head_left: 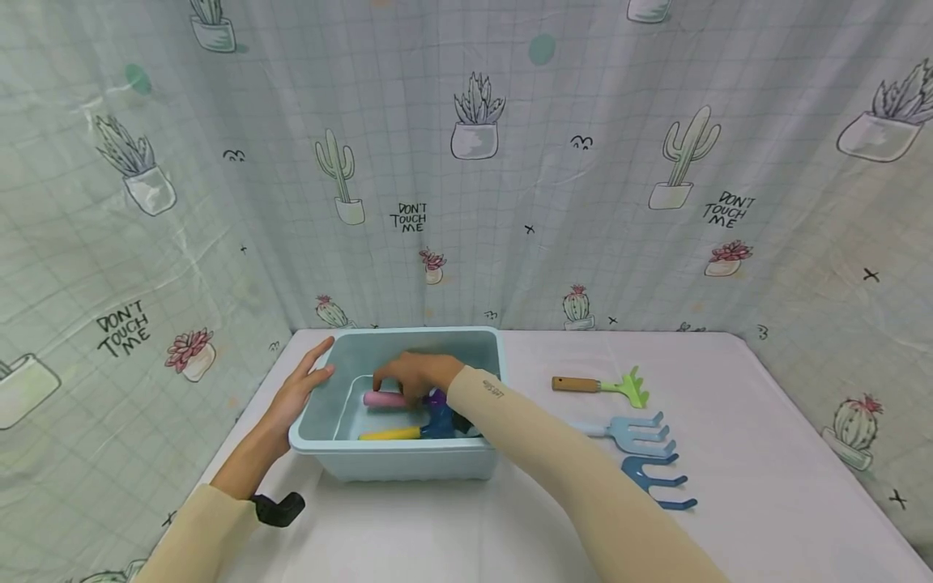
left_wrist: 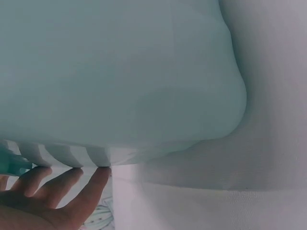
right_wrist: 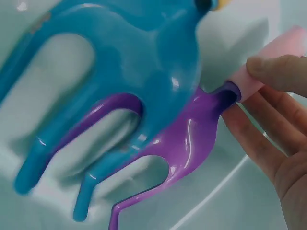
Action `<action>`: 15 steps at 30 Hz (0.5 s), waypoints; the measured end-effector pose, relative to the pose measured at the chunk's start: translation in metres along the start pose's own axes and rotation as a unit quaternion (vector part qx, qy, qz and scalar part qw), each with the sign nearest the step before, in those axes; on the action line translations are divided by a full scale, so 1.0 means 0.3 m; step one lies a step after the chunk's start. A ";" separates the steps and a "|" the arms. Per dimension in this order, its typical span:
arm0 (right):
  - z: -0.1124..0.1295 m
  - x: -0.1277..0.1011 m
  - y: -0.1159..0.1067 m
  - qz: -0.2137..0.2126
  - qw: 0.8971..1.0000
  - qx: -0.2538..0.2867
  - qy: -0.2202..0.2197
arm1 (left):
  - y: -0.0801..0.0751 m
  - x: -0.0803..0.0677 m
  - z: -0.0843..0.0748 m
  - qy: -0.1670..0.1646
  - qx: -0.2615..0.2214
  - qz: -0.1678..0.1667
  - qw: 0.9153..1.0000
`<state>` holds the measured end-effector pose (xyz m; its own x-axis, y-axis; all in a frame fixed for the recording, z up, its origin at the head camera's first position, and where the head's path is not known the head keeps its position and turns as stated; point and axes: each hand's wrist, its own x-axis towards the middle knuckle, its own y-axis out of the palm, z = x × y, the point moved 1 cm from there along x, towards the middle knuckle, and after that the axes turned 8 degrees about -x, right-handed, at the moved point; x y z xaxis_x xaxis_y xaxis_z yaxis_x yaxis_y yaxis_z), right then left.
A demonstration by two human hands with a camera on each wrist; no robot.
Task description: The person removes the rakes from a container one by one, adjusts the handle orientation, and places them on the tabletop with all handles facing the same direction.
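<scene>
The left hand (head_left: 299,394) is held flat with fingers straight, while the right hand (head_left: 415,377) is curled, fingers pinched.

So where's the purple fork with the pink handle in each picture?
Head: the purple fork lies inside the pale blue tub, its pink handle under the right hand.
Left wrist: not in it; only the tub's outer wall and the left hand.
Right wrist: centre, beneath a blue fork.
Shared landmark: the tub.
</scene>
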<state>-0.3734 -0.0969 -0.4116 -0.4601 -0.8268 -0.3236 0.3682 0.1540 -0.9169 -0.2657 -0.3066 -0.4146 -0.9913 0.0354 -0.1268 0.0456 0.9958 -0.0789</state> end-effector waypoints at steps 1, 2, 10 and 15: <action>0.001 0.002 -0.002 -0.005 1.000 -0.008 -0.006 | 0.000 -0.001 0.000 -0.001 0.000 0.000 1.000; 0.002 0.005 -0.004 -0.009 1.000 -0.014 -0.013 | 0.001 -0.002 0.000 -0.001 0.000 0.000 1.000; 0.021 0.005 -0.026 -0.054 0.998 -0.009 -0.038 | 0.002 -0.009 -0.002 0.002 -0.001 0.002 1.000; 0.031 -0.006 -0.047 -0.082 0.995 -0.020 -0.051 | -0.002 -0.006 -0.003 0.003 -0.004 0.003 1.000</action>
<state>-0.3703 -0.1027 -0.3958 -0.4268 -0.8926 -0.1451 0.2618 0.0316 -0.9646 -0.2642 -0.3071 -0.4134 -0.9916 0.0428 -0.1217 0.0515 0.9963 -0.0695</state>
